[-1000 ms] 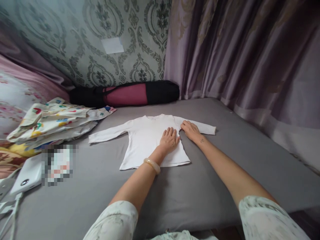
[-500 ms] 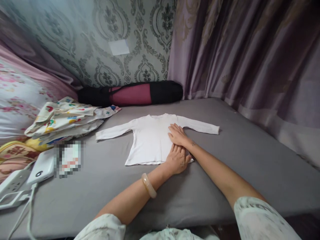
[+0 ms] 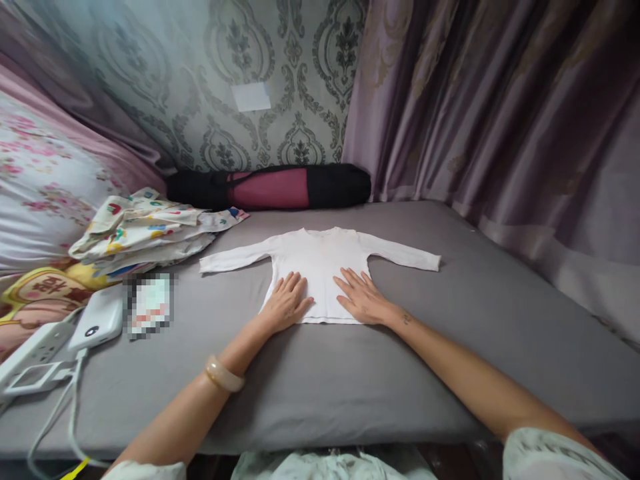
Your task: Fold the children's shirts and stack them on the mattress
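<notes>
Moved apart since earlier, my left grip (image 3: 287,301) and right grip (image 3: 364,298) lie flat, fingers spread, holding nothing, on white shirt (image 3: 321,257), likely smoothing; next stroke needs even pressure.

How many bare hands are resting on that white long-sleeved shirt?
2: the bare left hand on the lower left of the white long-sleeved shirt as pictured, the bare right hand on its lower right.

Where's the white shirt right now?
In the head view, the white shirt lies spread out mid-frame on the gray sheet, right of the patterned cloth pile. The left hand and right hand rest on its lower half.
</notes>
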The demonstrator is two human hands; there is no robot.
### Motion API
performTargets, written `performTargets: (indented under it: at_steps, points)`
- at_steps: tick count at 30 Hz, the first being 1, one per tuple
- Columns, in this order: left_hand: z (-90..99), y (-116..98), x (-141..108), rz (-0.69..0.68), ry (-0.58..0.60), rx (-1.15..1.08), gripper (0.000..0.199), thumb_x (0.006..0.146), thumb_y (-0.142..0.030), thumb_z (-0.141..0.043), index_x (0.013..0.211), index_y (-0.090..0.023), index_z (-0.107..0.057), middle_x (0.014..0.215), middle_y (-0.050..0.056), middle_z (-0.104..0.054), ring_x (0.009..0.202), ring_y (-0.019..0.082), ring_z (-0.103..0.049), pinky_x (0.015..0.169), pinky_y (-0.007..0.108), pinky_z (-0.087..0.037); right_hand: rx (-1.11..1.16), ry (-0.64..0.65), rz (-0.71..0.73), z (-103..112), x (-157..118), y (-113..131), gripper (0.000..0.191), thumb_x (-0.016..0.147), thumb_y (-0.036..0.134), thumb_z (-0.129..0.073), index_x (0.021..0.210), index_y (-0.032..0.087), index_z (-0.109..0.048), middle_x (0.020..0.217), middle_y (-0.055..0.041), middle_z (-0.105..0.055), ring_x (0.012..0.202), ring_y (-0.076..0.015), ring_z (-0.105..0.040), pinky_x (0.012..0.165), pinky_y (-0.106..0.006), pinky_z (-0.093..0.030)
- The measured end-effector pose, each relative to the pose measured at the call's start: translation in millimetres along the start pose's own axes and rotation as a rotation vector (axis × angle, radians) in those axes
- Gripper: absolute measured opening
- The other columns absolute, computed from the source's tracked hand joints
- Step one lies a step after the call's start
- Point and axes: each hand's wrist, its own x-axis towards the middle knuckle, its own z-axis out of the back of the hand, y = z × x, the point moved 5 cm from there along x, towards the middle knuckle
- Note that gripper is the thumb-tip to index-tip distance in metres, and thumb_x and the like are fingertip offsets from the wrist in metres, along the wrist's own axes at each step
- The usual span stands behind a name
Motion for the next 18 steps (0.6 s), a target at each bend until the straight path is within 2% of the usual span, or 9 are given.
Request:
performTargets:
  at_steps: [4,9,13,15,17,18]
  points:
    - [-7.3,9,-12,0.039,0.098,0.081,0.067,0.097,-0.056,-0.029,0.149,-0.014,-0.034,0.159,0.016,-0.024,0.148,0.03,-0.017,0.119,0.051,-0.017,0.018,0.029,0.058,1,-19,8,0.062,0.1,0.049,-0.026,0.153,0.017,-0.028,0.161,-0.0137,-0.014,0.149,-0.026,-0.008,0.12,-0.05,-0.005]
    - [-7.0,8,-17,0.023,0.101,0.118,0.072,0.096,-0.06,-0.028,0.151,-0.014,-0.032,0.16,0.015,-0.02,0.149,0.029,-0.013,0.12,0.048,-0.015,0.082,0.058,0.102,1,-51,22,0.06,0.101,0.048,-0.027,0.153,0.018,-0.031,0.161,-0.0114,-0.015,0.149,-0.0237,-0.008,0.121,-0.049,-0.004]
    - [-8.9,10,-18,0.016,0.096,0.138,0.071,0.095,-0.061,-0.027,0.151,-0.017,-0.033,0.159,0.013,-0.022,0.149,0.028,-0.014,0.12,0.048,-0.015,0.321,0.179,0.103,11,-75,21,0.058,0.1,0.052,-0.03,0.151,0.025,-0.034,0.161,-0.0041,-0.019,0.149,-0.0202,-0.01,0.122,-0.046,-0.004]
    - [-10.0,10,-18,0.015,0.091,0.148,0.071,0.096,-0.061,-0.026,0.151,-0.017,-0.033,0.159,0.013,-0.023,0.149,0.028,-0.015,0.12,0.048,-0.015,0.544,0.271,0.086,23,-79,9,0.054,0.1,0.055,-0.029,0.141,0.028,-0.051,0.155,-0.0022,-0.037,0.146,-0.0208,-0.024,0.121,-0.045,-0.013]
    - [-10.6,10,-18,0.014,0.084,0.161,0.071,0.095,-0.061,-0.026,0.151,-0.017,-0.034,0.159,0.013,-0.023,0.149,0.028,-0.015,0.12,0.048,-0.015,0.794,0.321,0.021,41,-76,-16,0.06,0.099,0.059,-0.024,0.119,0.024,-0.069,0.134,-0.0065,-0.061,0.131,-0.0236,-0.05,0.113,-0.045,-0.033]
    - [-10.8,9,-18,0.015,0.083,0.168,0.071,0.095,-0.061,-0.025,0.15,-0.017,-0.034,0.159,0.013,-0.024,0.148,0.028,-0.015,0.12,0.048,-0.015,0.904,0.242,-0.085,52,-72,-37,0.066,0.098,0.061,-0.022,0.111,0.02,-0.072,0.12,-0.0108,-0.069,0.117,-0.0251,-0.061,0.103,-0.044,-0.044]
